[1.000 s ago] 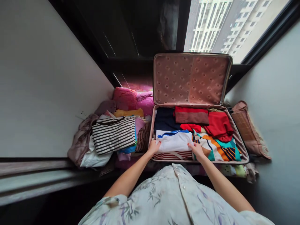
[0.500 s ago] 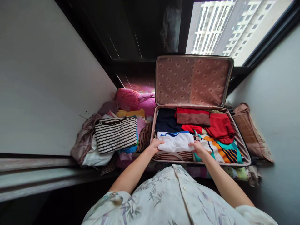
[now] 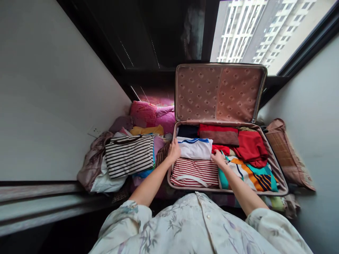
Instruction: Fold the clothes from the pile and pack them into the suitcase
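Note:
A folded white shirt (image 3: 195, 150) with blue trim lies over the dark navy clothing (image 3: 187, 132) in the open suitcase (image 3: 238, 192). My left hand (image 3: 174, 151) is closed at its left edge, beside the suitcase wall, with the fingertips partly hidden. At the opposite lower corner, my right hand (image 3: 218, 158) pinches the shirt. Just below it lies a folded red-and-white striped garment (image 3: 196, 170). A teal, orange and white patterned garment (image 3: 247, 173) sits under and beside my right wrist. Red clothing (image 3: 251, 146) and a red-brown folded piece (image 3: 218, 134) fill the back right.
The suitcase lid (image 3: 219, 93) stands raised against the dark window frame. Left of the case, a black-and-white striped shirt (image 3: 129, 155) tops a heap of clothes, with pink bedding (image 3: 144, 114) behind. A brown quilted item (image 3: 287, 151) leans by the right wall (image 3: 315, 106).
Both hands have moved the white shirt away from me, toward the back of the suitcase. It now covers more of the navy clothing, and the red-striped garment is uncovered.

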### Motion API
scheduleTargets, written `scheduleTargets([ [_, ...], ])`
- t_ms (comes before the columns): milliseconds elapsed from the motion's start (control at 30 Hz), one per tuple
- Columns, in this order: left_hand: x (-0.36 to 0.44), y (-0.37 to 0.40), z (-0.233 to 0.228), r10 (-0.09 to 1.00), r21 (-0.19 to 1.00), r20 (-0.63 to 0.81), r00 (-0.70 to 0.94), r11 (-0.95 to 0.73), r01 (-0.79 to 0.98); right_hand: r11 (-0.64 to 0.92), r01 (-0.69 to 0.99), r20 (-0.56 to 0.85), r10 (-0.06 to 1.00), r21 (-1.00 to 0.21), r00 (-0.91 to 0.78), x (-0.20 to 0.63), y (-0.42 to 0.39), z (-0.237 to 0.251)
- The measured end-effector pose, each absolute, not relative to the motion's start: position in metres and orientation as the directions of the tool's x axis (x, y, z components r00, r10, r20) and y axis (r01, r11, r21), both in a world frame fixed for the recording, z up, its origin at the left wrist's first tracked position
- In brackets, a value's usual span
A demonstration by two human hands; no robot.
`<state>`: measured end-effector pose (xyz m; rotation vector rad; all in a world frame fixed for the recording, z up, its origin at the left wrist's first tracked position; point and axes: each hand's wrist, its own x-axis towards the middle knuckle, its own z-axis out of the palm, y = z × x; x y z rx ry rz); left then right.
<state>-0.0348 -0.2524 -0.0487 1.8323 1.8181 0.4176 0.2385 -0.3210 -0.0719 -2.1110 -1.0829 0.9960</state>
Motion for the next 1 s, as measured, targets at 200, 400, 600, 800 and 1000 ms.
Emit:
scheduleTargets([
  [200,-0.002,-0.263,-0.068,0.953,0.253,0.003,0.303,-0.294,0.922,-0.080,0.914,0.113,0.984,-0.399,0.136,0.210,-0.318,-0.071],
  [400,0.001,-0.251,-0.118,0.906,0.275,-0.213,0.365,-0.303,0.912,0.094,0.981,-0.027,0.995,-0.168,-0.100,0.197,-0.303,-0.119],
  [600,-0.004,-0.254,-0.152,0.906,0.315,-0.234,0.354,-0.274,0.909,0.102,0.991,-0.095,0.989,-0.082,-0.110,0.211,-0.306,-0.164],
  [800,-0.005,-0.256,-0.136,0.895,0.446,-0.184,0.407,-0.293,0.846,0.114,0.993,-0.061,0.992,0.017,-0.113,0.210,-0.307,-0.170],
  [1000,-0.071,-0.301,-0.094,0.903,0.721,0.176,0.392,-0.389,0.573,0.120,0.992,-0.046,0.992,0.025,-0.119,0.211,-0.307,-0.168],
])
